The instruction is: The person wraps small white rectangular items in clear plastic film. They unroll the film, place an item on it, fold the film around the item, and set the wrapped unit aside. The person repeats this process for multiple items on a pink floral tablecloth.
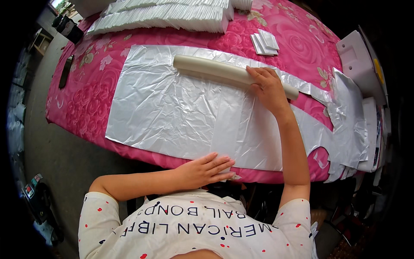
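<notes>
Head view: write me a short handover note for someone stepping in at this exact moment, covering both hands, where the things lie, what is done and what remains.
Left hand: flat, palm down, pressing the near edge of the silvery plastic sheet.
Right hand: resting on the cream roll, which lies across the sheet's far side.
The sheet is spread, wrinkled, over the pink floral table cover. Stacks of white folded pieces line the far edge; a few small white pieces lie nearby. Cut silvery scraps hang at the right.
Done: sheet laid out and held.
Left: it appears the roll is not yet moved across the sheet.
</notes>
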The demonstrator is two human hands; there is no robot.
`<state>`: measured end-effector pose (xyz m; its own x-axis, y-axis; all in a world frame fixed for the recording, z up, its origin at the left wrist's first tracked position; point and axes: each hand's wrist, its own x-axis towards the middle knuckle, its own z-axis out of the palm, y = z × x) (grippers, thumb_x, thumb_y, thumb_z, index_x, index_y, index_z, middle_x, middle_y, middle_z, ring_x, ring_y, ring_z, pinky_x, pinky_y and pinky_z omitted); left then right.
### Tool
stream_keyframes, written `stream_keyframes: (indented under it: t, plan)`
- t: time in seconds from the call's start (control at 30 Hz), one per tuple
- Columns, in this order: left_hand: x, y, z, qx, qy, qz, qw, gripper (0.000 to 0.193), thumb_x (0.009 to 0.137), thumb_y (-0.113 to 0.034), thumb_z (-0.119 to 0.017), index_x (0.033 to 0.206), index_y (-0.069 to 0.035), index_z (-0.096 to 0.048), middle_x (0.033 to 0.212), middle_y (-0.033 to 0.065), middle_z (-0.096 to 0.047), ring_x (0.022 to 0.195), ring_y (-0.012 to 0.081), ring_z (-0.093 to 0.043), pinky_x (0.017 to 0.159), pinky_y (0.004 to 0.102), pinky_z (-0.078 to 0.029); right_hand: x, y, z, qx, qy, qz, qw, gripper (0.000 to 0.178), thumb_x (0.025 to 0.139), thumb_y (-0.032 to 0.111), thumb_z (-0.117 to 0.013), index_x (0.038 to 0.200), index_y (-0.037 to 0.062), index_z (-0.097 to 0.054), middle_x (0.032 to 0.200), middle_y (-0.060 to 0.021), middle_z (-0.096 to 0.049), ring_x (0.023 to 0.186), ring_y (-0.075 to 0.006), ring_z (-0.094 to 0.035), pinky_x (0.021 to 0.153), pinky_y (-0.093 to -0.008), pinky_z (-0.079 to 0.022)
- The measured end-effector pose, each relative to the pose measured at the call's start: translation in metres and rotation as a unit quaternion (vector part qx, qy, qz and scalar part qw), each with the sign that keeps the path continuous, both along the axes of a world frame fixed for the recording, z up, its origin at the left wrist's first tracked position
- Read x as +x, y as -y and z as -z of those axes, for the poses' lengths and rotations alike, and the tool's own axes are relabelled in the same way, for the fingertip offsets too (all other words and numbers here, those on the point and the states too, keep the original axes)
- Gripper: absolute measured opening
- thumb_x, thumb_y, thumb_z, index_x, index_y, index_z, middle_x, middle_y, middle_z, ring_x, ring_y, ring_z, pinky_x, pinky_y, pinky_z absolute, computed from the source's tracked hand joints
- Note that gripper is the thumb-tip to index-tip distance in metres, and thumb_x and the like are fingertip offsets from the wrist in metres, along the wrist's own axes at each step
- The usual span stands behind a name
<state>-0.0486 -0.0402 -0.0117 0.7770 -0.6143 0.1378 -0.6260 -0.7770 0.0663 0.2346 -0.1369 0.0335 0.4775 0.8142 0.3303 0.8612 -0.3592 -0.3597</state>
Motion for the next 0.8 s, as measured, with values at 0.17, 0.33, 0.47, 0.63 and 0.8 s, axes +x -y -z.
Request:
stream_keyframes:
  t: [0.17,0.33,0.47,0.63,0.8]
  plan:
    - [-0.004,-0.008,-0.005,-0.075,-0.048,-0.006,0.996,0.051,0.085,-0.021,-0.044,0.134,-0.008,-0.039,0.142,0.0136,-0.034,0.130,0.0252,-0.034,0.107,0.0396,-0.027,-0.022,0.005,-0.004,0.049,0.056,-0.016,0.997,0.049,0.070,-0.003,-0.062,0.117,0.0100,-0.057,0.119,-0.0083,-0.055,0.117,-0.0297,-0.045,0.097,-0.0381,-0.039]
    - [-0.007,-0.014,-0.008,-0.179,-0.074,-0.017,0.981,0.043,0.082,-0.016,-0.049,0.123,-0.003,-0.050,0.136,0.0149,-0.041,0.127,0.0263,-0.039,0.106,0.0394,-0.031,-0.089,0.045,-0.003,-0.054,-0.105,-0.218,0.969,0.051,0.065,-0.006,-0.057,0.116,0.0040,-0.055,0.119,-0.0121,-0.054,0.116,-0.0303,-0.046,0.096,-0.0386,-0.041]
    - [-0.005,-0.022,-0.003,-0.321,-0.075,0.005,0.944,0.044,0.079,-0.016,-0.054,0.121,-0.001,-0.051,0.134,0.0150,-0.043,0.125,0.0272,-0.041,0.105,0.0396,-0.031,-0.126,0.054,-0.003,-0.058,-0.134,-0.233,0.961,0.051,0.064,-0.001,-0.060,0.115,0.0023,-0.055,0.119,-0.0127,-0.054,0.114,-0.0299,-0.049,0.096,-0.0381,-0.041]
    - [0.020,-0.034,-0.030,-0.208,-0.049,-0.071,0.974,0.060,0.072,-0.026,-0.063,0.124,-0.001,-0.048,0.130,0.0147,-0.048,0.121,0.0276,-0.045,0.103,0.0400,-0.033,-0.131,0.055,0.018,-0.002,-0.054,-0.153,0.987,0.045,0.064,0.003,-0.064,0.109,0.0028,-0.059,0.113,-0.0110,-0.057,0.105,-0.0273,-0.054,0.089,-0.0362,-0.045]
    - [0.032,-0.039,-0.025,-0.203,-0.028,-0.125,0.971,0.069,0.067,-0.034,-0.065,0.123,0.002,-0.047,0.120,0.0152,-0.054,0.110,0.0286,-0.054,0.094,0.0399,-0.041,-0.129,0.054,0.019,0.029,-0.034,-0.117,0.992,0.034,0.066,0.002,-0.062,0.100,0.0034,-0.063,0.101,-0.0086,-0.061,0.092,-0.0243,-0.059,0.077,-0.0341,-0.050]
